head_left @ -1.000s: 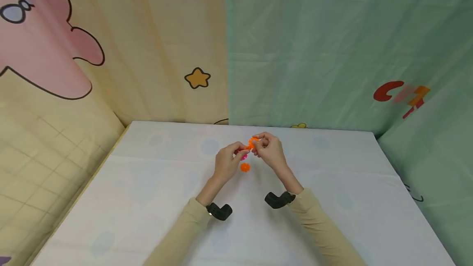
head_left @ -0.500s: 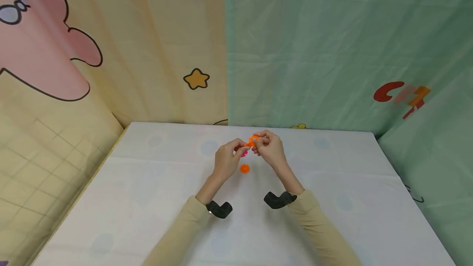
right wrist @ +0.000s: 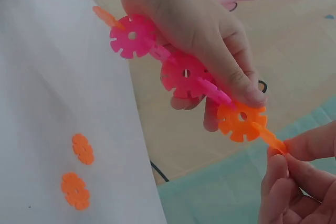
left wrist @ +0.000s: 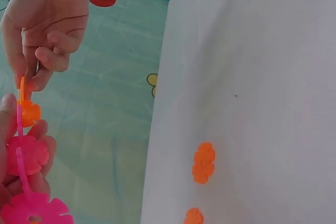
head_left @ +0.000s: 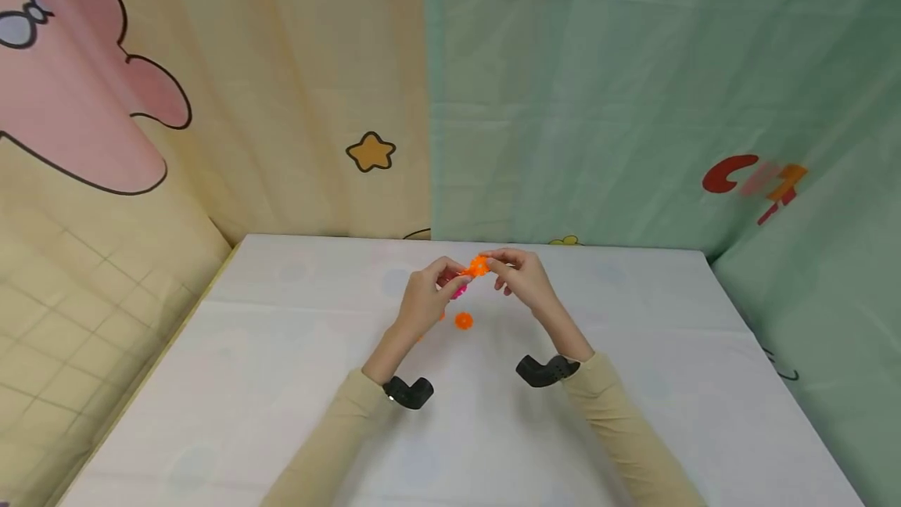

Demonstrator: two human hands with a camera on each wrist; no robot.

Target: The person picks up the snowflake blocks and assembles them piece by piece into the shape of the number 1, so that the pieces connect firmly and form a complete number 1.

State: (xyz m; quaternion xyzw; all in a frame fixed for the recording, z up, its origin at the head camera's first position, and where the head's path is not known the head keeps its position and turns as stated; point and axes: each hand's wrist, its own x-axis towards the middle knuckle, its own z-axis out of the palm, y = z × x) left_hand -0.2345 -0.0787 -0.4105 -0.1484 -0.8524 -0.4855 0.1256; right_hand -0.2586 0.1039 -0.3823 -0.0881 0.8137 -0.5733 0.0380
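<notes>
in the right wrist view, our chain of pink and orange discs (right wrist: 176,72) slants from upper left to lower right. our left hand (right wrist: 202,38) grips it mid-frame; our right hand (right wrist: 304,182), lower right, pinches the orange end disc (right wrist: 269,137). two loose discs (right wrist: 68,184) lie lower left on the surface (right wrist: 115,129).

Head view from above, facing the white cloth-covered table (head_left: 493,444)'s far edge, left-wrist view close, toward its far right corner, right-wrist view close, facing far left, both sharing the pink-and-orange slotted plastic disc chain (right wrist: 176,80)
</notes>
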